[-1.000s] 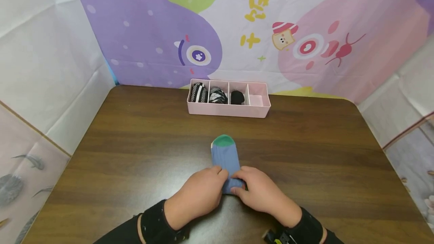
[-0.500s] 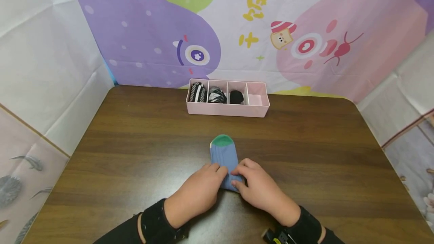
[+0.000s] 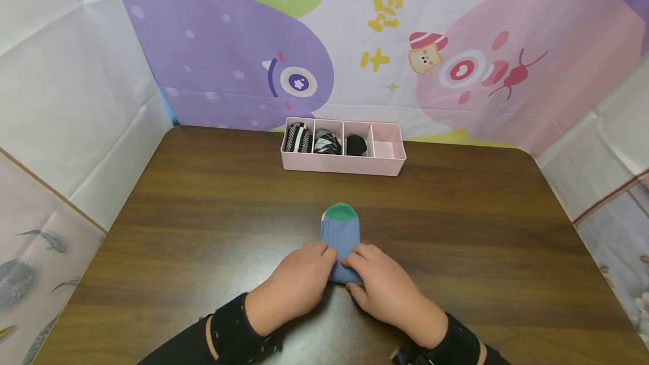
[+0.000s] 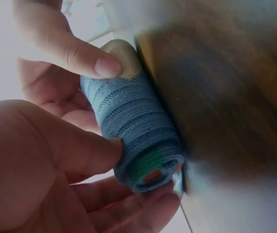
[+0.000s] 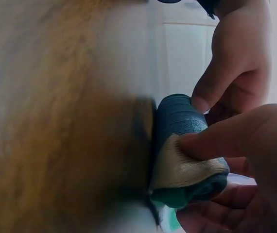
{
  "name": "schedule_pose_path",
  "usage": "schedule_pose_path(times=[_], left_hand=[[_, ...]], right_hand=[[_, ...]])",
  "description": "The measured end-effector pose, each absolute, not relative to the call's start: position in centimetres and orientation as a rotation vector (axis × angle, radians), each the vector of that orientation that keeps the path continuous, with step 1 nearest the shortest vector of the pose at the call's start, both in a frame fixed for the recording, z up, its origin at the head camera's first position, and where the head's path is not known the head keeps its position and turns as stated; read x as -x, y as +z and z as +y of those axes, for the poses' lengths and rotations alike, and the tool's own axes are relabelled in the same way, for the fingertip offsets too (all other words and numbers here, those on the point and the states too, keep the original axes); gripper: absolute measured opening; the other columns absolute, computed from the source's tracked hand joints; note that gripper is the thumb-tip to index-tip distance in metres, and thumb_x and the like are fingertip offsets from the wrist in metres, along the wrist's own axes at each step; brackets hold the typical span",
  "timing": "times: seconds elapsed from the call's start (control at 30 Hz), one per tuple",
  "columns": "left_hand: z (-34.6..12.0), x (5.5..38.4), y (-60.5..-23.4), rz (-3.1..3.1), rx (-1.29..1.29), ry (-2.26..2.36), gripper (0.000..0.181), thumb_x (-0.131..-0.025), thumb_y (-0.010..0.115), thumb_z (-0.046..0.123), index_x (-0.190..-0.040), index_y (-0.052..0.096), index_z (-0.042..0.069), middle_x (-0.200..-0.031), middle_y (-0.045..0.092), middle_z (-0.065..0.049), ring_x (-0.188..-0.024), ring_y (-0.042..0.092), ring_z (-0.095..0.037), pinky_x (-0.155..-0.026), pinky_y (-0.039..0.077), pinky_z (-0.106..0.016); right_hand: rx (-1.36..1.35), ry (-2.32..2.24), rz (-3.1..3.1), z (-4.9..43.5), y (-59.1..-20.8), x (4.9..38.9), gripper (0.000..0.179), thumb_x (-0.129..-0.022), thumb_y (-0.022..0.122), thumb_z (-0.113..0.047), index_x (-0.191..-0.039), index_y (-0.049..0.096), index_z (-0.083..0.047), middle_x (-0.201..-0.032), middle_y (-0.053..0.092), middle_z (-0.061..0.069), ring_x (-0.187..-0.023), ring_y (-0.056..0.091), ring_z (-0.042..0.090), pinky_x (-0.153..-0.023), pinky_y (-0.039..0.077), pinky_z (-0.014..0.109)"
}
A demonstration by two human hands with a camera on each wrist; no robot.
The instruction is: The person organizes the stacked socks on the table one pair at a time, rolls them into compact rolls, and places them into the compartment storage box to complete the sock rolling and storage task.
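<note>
A blue sock [image 3: 340,235] with a green far end lies on the table, its near end rolled up. In the left wrist view, the sock's roll [image 4: 133,109] shows ribbed blue layers, a beige patch and green inside its open end. My left hand [image 3: 299,277] holds the left side of the roll, thumb on the near face and fingers curled about it. On the right side my right hand [image 3: 387,286] grips the other end; in the right wrist view its thumb presses a beige patch [image 5: 180,167]. The fingers hide part of the sock.
A pink divided box [image 3: 342,164] stands at the table's back edge. Its left three compartments hold a striped rolled sock [image 3: 298,138], a patterned rolled sock [image 3: 327,142] and a black rolled sock [image 3: 356,146]. A printed cloth [image 3: 375,100] hangs behind.
The near end of the sock has been rolled slightly farther from me, and the sock now lies straighter. Both hands keep their hold, with the right fingers shifting a little.
</note>
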State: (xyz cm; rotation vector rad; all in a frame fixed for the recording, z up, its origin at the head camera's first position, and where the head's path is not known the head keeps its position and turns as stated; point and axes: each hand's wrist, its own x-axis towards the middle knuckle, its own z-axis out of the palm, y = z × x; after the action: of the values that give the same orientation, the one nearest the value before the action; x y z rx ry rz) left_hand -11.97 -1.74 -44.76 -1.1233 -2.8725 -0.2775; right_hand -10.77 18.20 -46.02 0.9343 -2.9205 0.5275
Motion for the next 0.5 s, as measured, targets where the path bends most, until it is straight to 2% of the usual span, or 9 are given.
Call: schedule_pose_path(times=[0.1, 0.23, 0.37, 0.5], left_hand=[[-1.70, 11.87, -44.66, -2.827, 1.121, -0.182, 0.014, -0.082, 0.068, 0.013, -0.094, 0.061, 0.010, -0.086, 0.050, -0.001, -0.078, 0.050, -0.017, -0.065, 0.047, -0.032], [-1.67, 11.68, -44.37, -2.831, 1.129, -0.121, 0.018, -0.080, 0.070, 0.017, -0.096, 0.066, 0.009, -0.086, 0.051, -0.001, -0.078, 0.048, -0.017, -0.064, 0.046, -0.032], [-1.61, 11.45, -44.07, -2.885, 1.145, -0.157, 0.029, -0.080, 0.069, 0.017, -0.107, 0.062, 0.010, -0.089, 0.056, -0.002, -0.081, 0.054, -0.019, -0.068, 0.049, -0.034], [-1.48, 11.27, -43.92, -2.921, 1.138, -0.189, 0.030, -0.081, 0.070, 0.015, -0.108, 0.058, 0.011, -0.087, 0.057, -0.002, -0.078, 0.058, -0.018, -0.068, 0.051, -0.035]], right_hand=[[-0.928, 0.615, -2.945, 18.24, -46.05, 10.63, 0.029, -0.088, 0.071, -0.024, -0.113, 0.064, -0.014, -0.108, 0.059, -0.003, -0.102, 0.055, 0.013, -0.086, 0.051, 0.034], [-0.933, 0.718, -2.968, 18.26, -46.11, 10.51, 0.027, -0.092, 0.067, -0.023, -0.115, 0.063, -0.011, -0.108, 0.062, -0.002, -0.103, 0.057, 0.013, -0.088, 0.051, 0.035], [-0.913, 0.811, -3.019, 18.34, -46.00, 10.55, 0.026, -0.095, 0.062, -0.021, -0.118, 0.063, -0.009, -0.112, 0.064, 0.000, -0.105, 0.058, 0.014, -0.088, 0.051, 0.037], [-0.854, 0.858, -3.100, 18.42, -45.79, 10.65, 0.030, -0.099, 0.055, -0.023, -0.125, 0.061, -0.008, -0.119, 0.064, 0.003, -0.110, 0.058, 0.016, -0.091, 0.050, 0.040]])
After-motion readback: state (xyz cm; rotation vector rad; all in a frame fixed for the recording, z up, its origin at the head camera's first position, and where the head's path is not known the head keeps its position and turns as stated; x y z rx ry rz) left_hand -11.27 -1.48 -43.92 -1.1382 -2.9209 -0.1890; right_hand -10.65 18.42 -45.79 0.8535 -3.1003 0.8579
